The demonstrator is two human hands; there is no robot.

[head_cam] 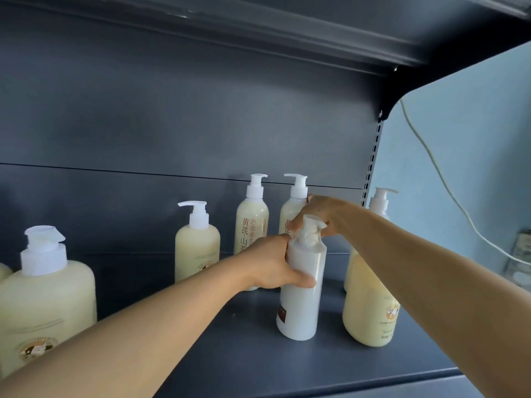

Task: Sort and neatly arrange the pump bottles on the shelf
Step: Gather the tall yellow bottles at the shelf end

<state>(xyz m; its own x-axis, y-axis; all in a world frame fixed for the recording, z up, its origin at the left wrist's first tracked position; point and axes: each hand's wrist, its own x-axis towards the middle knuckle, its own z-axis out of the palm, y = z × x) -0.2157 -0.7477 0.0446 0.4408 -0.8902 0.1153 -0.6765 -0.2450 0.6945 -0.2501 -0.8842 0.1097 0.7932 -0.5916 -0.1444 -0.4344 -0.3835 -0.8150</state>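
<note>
A tall white pump bottle point(301, 294) with a brown label stands on the dark shelf point(258, 357), slightly tilted. My left hand point(273, 262) wraps around its upper body. My right hand point(324, 214) pinches its pump head from above. Behind it stand two slim cream bottles with Chinese lettering, one point(253, 219) in full view and one point(293, 205) partly hidden by my right hand. Wider cream bottles stand at the left point(46, 300), centre-left point(196, 242) and right point(370, 305), the right one partly covered by my forearm.
Another cream bottle point(379, 205) stands at the back right by the slotted upright. An upper shelf point(287, 30) hangs overhead. A white cable point(442, 179) runs down the blue wall to the right. Bare shelf lies in front of the white bottle.
</note>
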